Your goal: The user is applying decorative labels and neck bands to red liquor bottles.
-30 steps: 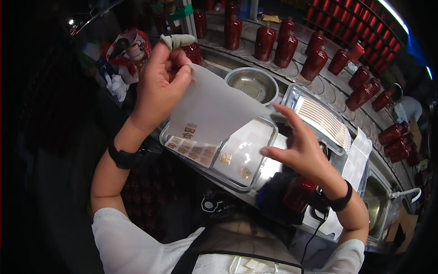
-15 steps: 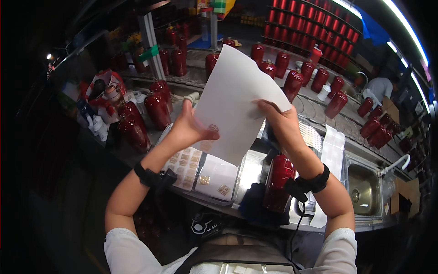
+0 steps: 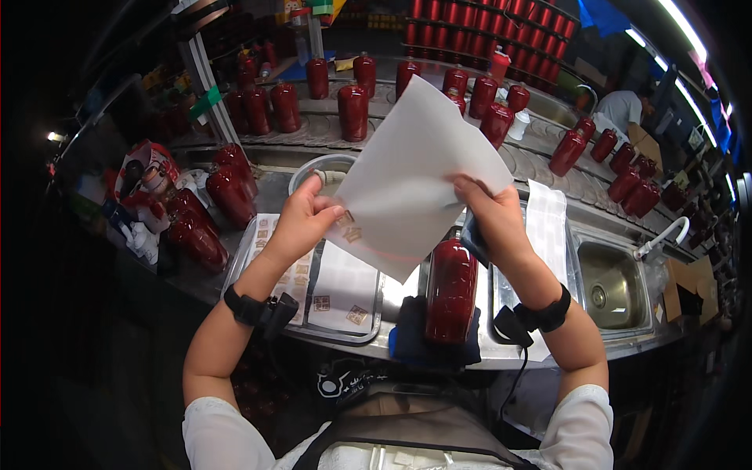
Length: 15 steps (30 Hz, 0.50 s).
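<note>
Dim workshop with a long steel counter (image 3: 540,356) running left to right, rows of red cylinders on ledges behind. Held up above that counter, between both hands: a large white translucent sheet of backing paper (image 3: 419,168), tilted, one corner pointing up toward the back ledge, a couple of small golden square stickers showing faintly through its lower left part. Lifted well clear of the tray compared with a second ago, when the same sheet lay half peeled across the sticker tray with only the left hand raising one corner and the right hand pressed flat on the tray; half a second ago already in both hands, now raised a little higher and turned more. Judged from that: sheet fully separated from what lay under it, peeling step done. Left hand (image 3: 301,223) closed on the sheet's lower left edge, thumb and fingertips pinched together over the paper. Right hand (image 3: 489,219) closed on the right edge, fingers curled over the front, thumb hidden behind. Directly below, a shallow metal tray (image 3: 301,333) holding white sheets with small golden square stickers in rows. Just right of it, a red gas cylinder (image 3: 450,290) lying on a blue cloth (image 3: 407,337). Further right, a small steel sink (image 3: 615,286) with a tap.
</note>
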Available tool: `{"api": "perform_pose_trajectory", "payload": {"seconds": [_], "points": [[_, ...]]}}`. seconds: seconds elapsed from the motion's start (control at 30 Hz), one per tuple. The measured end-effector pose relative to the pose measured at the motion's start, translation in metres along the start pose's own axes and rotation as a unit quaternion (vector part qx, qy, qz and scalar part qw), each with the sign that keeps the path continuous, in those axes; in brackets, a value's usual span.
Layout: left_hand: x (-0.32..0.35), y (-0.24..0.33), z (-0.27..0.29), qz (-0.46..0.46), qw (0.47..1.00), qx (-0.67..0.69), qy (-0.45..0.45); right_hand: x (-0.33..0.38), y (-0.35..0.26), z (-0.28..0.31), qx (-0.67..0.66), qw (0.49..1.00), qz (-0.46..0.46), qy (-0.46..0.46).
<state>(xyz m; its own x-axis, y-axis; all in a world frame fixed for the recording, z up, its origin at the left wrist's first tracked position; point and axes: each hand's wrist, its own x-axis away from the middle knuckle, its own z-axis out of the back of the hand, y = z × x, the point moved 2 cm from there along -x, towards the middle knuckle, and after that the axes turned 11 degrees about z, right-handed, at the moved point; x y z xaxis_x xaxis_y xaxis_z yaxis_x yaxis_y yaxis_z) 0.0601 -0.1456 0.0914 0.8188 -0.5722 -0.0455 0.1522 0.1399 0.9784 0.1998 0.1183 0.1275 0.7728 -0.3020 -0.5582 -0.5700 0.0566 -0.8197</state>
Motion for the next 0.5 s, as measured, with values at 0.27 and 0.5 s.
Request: {"api": "perform_pose_trajectory", "payload": {"seconds": [0.27,0.5], "points": [[0.000,-0.014,0.023,0.017,0.981,0.163,0.102,0.017,0.002,0.031,0.014,0.995,-0.015,0.096],[-0.017,-0.105,0.020,0.102,0.993,-0.002,0.056,0.087,-0.060,0.131,0.057,0.965,-0.053,0.249]]}}
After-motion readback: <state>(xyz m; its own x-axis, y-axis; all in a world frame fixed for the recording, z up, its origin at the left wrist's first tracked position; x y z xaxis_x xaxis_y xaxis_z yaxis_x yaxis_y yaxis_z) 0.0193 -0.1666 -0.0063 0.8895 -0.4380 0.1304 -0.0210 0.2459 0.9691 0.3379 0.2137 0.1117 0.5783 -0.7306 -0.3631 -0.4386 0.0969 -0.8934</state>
